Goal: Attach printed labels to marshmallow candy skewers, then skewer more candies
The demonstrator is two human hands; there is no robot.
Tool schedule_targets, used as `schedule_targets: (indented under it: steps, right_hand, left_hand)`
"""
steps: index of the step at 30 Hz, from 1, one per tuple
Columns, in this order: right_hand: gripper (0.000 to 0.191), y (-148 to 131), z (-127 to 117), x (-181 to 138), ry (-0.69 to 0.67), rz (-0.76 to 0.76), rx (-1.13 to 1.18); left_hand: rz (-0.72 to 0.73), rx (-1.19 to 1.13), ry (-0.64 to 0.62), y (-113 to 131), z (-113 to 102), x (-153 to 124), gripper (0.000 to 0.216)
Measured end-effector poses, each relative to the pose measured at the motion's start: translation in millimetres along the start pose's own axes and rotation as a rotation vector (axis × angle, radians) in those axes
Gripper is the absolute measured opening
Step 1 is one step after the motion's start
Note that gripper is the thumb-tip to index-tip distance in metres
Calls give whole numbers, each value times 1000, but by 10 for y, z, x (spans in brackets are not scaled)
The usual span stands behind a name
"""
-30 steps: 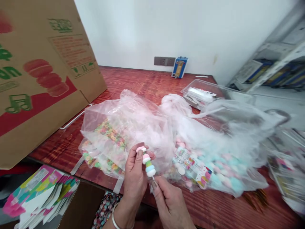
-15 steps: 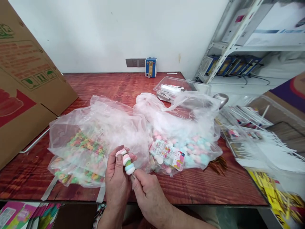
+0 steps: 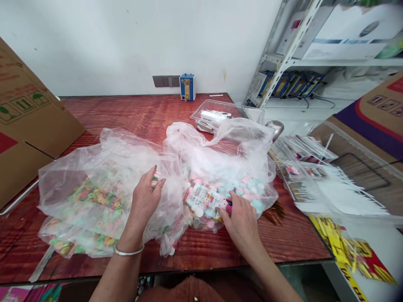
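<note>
Pink, white and green sweets (image 3: pixel 155 179) peek out of the left hand (image 3: pixel 147 195) in the head view. The left fingers are closed on them, and the hand hides the rest. This hand is over a see-through bag (image 3: pixel 116 159) full of little colored rings (image 3: pixel 97 195). The right hand (image 3: pixel 242 218) is at one end of a printed card (image 3: pixel 203 197). Its thumb and first finger are a bit apart there, but I cannot tell if they pinch it. The card lies on a second bag (image 3: pixel 217 155) with pink, blue and white puffy sweets (image 3: pixel 248 191). Both bags sit on a red-brown desk (image 3: pixel 122 111). A big cardboard box (image 3: pixel 34 121) is on the left.
</note>
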State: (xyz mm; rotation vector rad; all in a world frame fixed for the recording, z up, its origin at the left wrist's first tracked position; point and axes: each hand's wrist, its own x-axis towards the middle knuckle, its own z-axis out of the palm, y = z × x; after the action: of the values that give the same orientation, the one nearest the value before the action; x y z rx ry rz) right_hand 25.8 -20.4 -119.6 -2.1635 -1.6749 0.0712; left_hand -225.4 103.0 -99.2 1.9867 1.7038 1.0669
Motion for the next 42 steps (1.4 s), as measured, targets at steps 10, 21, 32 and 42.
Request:
schedule_targets:
  steps: [10,21,32,42]
  right_hand:
    - [19,161,-99,202,156,-142,350]
    - [20,107,-602,187,-378,-11,1023]
    - [41,73,-436,-90,-4,-16,740]
    - [41,85,-490,-132,-74,33,851]
  left_hand:
    - [43,-8,301,404,-231,-363,32]
    - [-799,-1587,-336,1326,696,-967,41]
    - [-808,-1394,-112,1326,796,-947,46]
    - [-827,-1556,-116,1290,799,-971,44]
